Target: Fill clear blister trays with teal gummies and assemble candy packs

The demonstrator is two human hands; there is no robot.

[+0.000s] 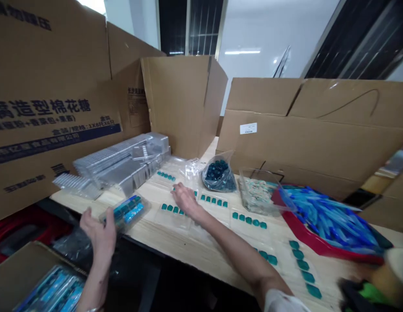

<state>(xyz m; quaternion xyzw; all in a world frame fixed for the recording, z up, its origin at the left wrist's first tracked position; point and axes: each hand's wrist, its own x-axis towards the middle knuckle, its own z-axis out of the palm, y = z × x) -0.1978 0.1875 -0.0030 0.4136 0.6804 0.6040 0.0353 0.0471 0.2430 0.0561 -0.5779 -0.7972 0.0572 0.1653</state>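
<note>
My left hand (98, 232) is at the table's front edge, gripping the side of a transparent plastic blister tray (128, 212) filled with blue and teal pieces. My right hand (185, 200) rests palm down on the wooden tabletop (207, 236), fingers spread. It lies among rows of small teal gel pieces (170, 208) set in thin transparent trays. Its fingertips touch or nearly touch a tray, and the pieces beneath my palm are hidden.
Stacked transparent trays (120, 162) stand at the back left, before tall cardboard boxes (185, 104). Right of them are a bag of dark teal pieces (219, 173), a transparent bin (256, 193), and a red tray of blue sticks (331, 221). A box (42, 281) sits low left.
</note>
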